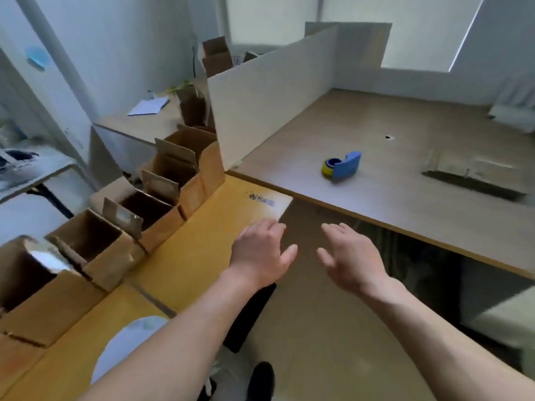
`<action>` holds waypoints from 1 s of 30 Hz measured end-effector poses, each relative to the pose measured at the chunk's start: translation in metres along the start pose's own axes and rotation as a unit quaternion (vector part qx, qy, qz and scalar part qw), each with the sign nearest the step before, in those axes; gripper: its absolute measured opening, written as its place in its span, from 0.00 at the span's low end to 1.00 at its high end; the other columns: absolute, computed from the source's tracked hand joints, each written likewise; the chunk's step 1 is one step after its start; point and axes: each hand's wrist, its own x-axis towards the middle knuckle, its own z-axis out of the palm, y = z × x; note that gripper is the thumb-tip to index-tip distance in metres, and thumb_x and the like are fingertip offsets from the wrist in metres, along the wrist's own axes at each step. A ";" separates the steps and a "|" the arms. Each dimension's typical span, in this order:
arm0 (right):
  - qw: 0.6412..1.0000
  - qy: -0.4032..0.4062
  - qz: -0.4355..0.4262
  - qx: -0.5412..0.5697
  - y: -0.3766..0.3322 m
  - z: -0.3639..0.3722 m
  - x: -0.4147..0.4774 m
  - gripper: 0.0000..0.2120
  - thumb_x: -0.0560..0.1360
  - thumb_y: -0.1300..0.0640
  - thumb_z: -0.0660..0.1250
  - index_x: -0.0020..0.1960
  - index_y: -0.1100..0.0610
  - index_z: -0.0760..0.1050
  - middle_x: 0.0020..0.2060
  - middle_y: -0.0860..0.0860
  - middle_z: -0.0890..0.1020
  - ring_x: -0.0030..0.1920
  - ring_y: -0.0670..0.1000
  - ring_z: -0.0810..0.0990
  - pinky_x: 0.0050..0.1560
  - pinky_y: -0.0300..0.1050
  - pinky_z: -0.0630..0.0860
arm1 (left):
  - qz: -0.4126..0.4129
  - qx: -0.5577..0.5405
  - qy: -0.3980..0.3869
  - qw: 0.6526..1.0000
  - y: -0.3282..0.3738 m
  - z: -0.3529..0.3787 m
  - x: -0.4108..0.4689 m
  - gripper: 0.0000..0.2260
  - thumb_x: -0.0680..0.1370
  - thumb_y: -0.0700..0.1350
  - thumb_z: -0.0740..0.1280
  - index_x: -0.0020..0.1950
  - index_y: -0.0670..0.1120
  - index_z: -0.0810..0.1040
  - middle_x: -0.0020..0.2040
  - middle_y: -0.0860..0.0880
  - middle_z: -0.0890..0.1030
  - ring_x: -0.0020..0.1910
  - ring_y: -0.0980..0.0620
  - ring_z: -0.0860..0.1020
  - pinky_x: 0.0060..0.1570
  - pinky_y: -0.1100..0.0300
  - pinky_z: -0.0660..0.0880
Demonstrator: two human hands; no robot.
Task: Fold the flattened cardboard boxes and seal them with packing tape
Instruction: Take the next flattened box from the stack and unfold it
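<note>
A row of folded brown cardboard boxes [162,175] with open top flaps stands along the left, on large yellow-brown cardboard sheets [202,227]. My left hand [260,253] hovers over the near corner of that sheet, fingers relaxed and holding nothing. My right hand [350,259] is beside it, open and empty, over the floor below the desk edge. A blue tape dispenser [343,166] with a yellow roll sits on the desk. A flattened cardboard box [469,175], blurred, lies on the desk at the right.
The wooden desk [376,125] is bounded on its left by a white partition panel [272,91]. More open boxes [217,56] stand behind the partition. A second desk with papers [149,107] is at the back left. My shoes [260,380] show below.
</note>
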 end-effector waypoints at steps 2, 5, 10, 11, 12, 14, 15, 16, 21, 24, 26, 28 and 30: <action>0.999 -0.008 0.045 -0.006 0.027 -0.003 0.001 0.20 0.76 0.48 0.67 0.65 0.56 0.74 0.56 0.54 0.83 0.61 0.57 0.79 0.56 0.56 0.79 | 0.036 -0.007 -0.018 0.999 0.019 0.016 0.022 0.21 0.75 0.61 0.64 0.63 0.50 0.78 0.61 0.51 0.79 0.58 0.49 0.77 0.55 0.53 0.75; 0.995 -0.008 0.100 -0.017 0.063 -0.007 0.010 0.22 0.76 0.47 0.66 0.67 0.56 0.74 0.57 0.54 0.83 0.61 0.58 0.79 0.57 0.57 0.78 | 0.083 -0.016 -0.040 0.996 0.041 0.039 0.058 0.22 0.75 0.62 0.64 0.63 0.50 0.78 0.63 0.51 0.78 0.60 0.51 0.77 0.55 0.53 0.75; 0.986 -0.012 0.159 -0.048 0.122 -0.010 0.047 0.14 0.77 0.45 0.64 0.55 0.53 0.76 0.50 0.49 0.81 0.54 0.55 0.79 0.47 0.49 0.73 | 0.145 -0.039 -0.055 0.987 0.067 0.079 0.131 0.22 0.75 0.62 0.62 0.61 0.49 0.79 0.59 0.50 0.80 0.58 0.51 0.78 0.54 0.54 0.76; 0.984 -0.018 0.169 -0.051 0.132 -0.010 0.057 0.13 0.77 0.45 0.63 0.54 0.53 0.76 0.50 0.49 0.80 0.54 0.55 0.79 0.46 0.48 0.72 | 0.153 -0.044 -0.064 0.985 0.071 0.086 0.146 0.23 0.75 0.63 0.61 0.61 0.49 0.78 0.59 0.51 0.80 0.57 0.51 0.78 0.54 0.54 0.75; 0.982 -0.022 0.178 -0.054 0.143 -0.010 0.066 0.14 0.78 0.45 0.62 0.56 0.53 0.76 0.52 0.49 0.81 0.55 0.54 0.79 0.49 0.48 0.73 | 0.162 -0.050 -0.071 0.983 0.075 0.094 0.162 0.23 0.75 0.63 0.60 0.61 0.49 0.78 0.59 0.51 0.80 0.57 0.51 0.77 0.55 0.54 0.75; 0.978 -0.025 0.199 -0.057 0.161 -0.011 0.085 0.17 0.78 0.45 0.62 0.62 0.54 0.77 0.59 0.50 0.81 0.60 0.54 0.78 0.57 0.50 0.75 | 0.180 -0.065 -0.083 0.978 0.084 0.109 0.193 0.23 0.76 0.63 0.60 0.62 0.50 0.77 0.60 0.51 0.79 0.59 0.51 0.76 0.56 0.54 0.75; 0.976 -0.021 0.210 -0.055 0.168 -0.011 0.093 0.19 0.79 0.45 0.62 0.65 0.54 0.76 0.61 0.51 0.80 0.62 0.54 0.77 0.60 0.50 0.75 | 0.190 -0.071 -0.095 0.975 0.087 0.115 0.207 0.23 0.76 0.63 0.61 0.63 0.50 0.77 0.61 0.51 0.78 0.60 0.51 0.76 0.57 0.54 0.74; 0.973 -0.014 0.223 -0.051 0.175 -0.011 0.101 0.20 0.79 0.45 0.62 0.66 0.54 0.76 0.63 0.51 0.80 0.64 0.53 0.77 0.62 0.51 0.74 | 0.201 -0.073 -0.105 0.971 0.091 0.122 0.221 0.23 0.76 0.62 0.61 0.64 0.49 0.76 0.62 0.51 0.78 0.61 0.51 0.75 0.58 0.53 0.74; 0.958 -0.013 0.283 -0.044 0.218 -0.013 0.121 0.22 0.80 0.45 0.61 0.70 0.53 0.73 0.67 0.50 0.77 0.68 0.52 0.73 0.67 0.49 0.72 | 0.234 -0.092 -0.133 0.959 0.119 0.152 0.276 0.24 0.77 0.61 0.61 0.66 0.49 0.75 0.64 0.51 0.77 0.62 0.51 0.74 0.57 0.54 0.72; 0.947 0.004 0.319 -0.038 0.253 -0.018 0.132 0.23 0.80 0.43 0.61 0.72 0.52 0.72 0.72 0.49 0.73 0.72 0.50 0.70 0.71 0.48 0.67 | 0.255 -0.093 -0.140 0.952 0.140 0.167 0.309 0.24 0.77 0.61 0.60 0.68 0.49 0.75 0.66 0.52 0.76 0.64 0.51 0.73 0.58 0.54 0.72; 0.940 0.013 0.339 -0.029 0.279 -0.019 0.139 0.23 0.80 0.43 0.61 0.72 0.52 0.71 0.72 0.50 0.72 0.73 0.51 0.69 0.71 0.47 0.66 | 0.259 -0.092 -0.148 0.950 0.155 0.179 0.331 0.24 0.77 0.61 0.60 0.68 0.50 0.74 0.66 0.52 0.75 0.65 0.52 0.72 0.59 0.54 0.72; 0.934 0.016 0.356 -0.023 0.307 -0.019 0.144 0.24 0.80 0.43 0.61 0.72 0.52 0.71 0.73 0.50 0.72 0.74 0.51 0.68 0.72 0.47 0.65 | 0.263 -0.092 -0.159 0.947 0.171 0.193 0.352 0.25 0.77 0.61 0.60 0.69 0.50 0.73 0.67 0.53 0.74 0.66 0.52 0.71 0.60 0.54 0.72; 0.928 0.012 0.371 -0.011 0.339 -0.018 0.151 0.24 0.80 0.42 0.60 0.73 0.51 0.71 0.74 0.50 0.71 0.75 0.51 0.67 0.73 0.48 0.64 | 0.266 -0.097 -0.165 0.945 0.190 0.209 0.373 0.25 0.77 0.62 0.60 0.70 0.51 0.72 0.68 0.53 0.74 0.67 0.52 0.71 0.61 0.54 0.72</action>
